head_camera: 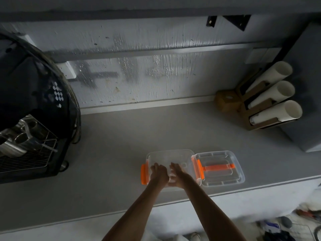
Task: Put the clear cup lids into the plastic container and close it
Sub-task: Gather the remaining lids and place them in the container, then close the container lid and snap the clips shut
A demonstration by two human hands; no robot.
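A clear plastic container (166,154) with orange side latches (143,174) stands open on the grey counter near its front edge. Its clear cover (220,168), with an orange handle, lies flat just to the right, touching the container. Both my hands reach down into the container. My left hand (159,173) and my right hand (176,174) are side by side, closed around a stack of clear cup lids (172,177) that shows faintly between them. How many lids there are cannot be made out.
A dark coffee machine (33,119) with a wire drip grate fills the left side. At the back right a cardboard holder (257,108) keeps three stacks of white paper cups (276,112) lying on their sides. A grey box (305,101) stands at the far right.
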